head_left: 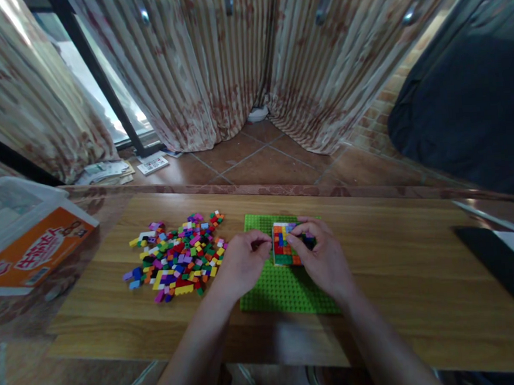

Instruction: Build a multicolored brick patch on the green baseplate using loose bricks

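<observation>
A small block of multicoloured toy bricks (283,249), with red, orange, yellow, blue, white and green parts showing, is over the green studded baseplate (281,290). My right hand (325,258) grips it from the right, thumb on its face and fingers behind its far edge. Dark bits show under the right fingers, too small to name. At the block's left edge, my left hand (244,264) has thumb and fingertips pinched together; whatever they hold, if anything, is hidden. Left of that hand lies a loose pile of coloured toy bricks (185,259) on the wooden table (404,276).
An open clear plastic box with an orange label (36,246) stands off the table's left end. A black flat object (499,263) and papers lie at the right end. Beyond the table are striped curtains (187,74), a tiled floor and a dark covered bulk (465,96).
</observation>
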`<state>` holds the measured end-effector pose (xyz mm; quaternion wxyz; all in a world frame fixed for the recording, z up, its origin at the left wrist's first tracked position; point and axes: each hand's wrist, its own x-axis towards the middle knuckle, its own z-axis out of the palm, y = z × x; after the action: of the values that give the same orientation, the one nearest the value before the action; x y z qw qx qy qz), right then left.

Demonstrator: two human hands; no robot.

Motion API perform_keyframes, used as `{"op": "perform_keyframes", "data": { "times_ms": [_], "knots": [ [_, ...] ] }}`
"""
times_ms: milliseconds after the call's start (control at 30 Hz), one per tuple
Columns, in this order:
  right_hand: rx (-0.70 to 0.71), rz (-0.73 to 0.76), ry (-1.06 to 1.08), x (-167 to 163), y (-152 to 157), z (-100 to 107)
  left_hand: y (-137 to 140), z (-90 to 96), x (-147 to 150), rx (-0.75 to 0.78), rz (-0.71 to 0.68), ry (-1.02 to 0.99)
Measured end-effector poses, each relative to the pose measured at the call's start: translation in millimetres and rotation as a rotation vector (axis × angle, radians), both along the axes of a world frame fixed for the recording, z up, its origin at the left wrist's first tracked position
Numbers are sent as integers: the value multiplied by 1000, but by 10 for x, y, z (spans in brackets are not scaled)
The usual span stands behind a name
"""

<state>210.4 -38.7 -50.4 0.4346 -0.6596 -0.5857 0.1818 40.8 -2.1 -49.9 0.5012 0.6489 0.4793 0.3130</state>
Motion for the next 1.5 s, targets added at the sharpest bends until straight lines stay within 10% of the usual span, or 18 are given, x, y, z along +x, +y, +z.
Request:
{"op": "perform_keyframes", "data": {
  "times_ms": [1500],
  "knots": [
    [-63, 49, 83, 50, 38, 83, -47, 77, 75, -45, 109, -152]
  ]
}}
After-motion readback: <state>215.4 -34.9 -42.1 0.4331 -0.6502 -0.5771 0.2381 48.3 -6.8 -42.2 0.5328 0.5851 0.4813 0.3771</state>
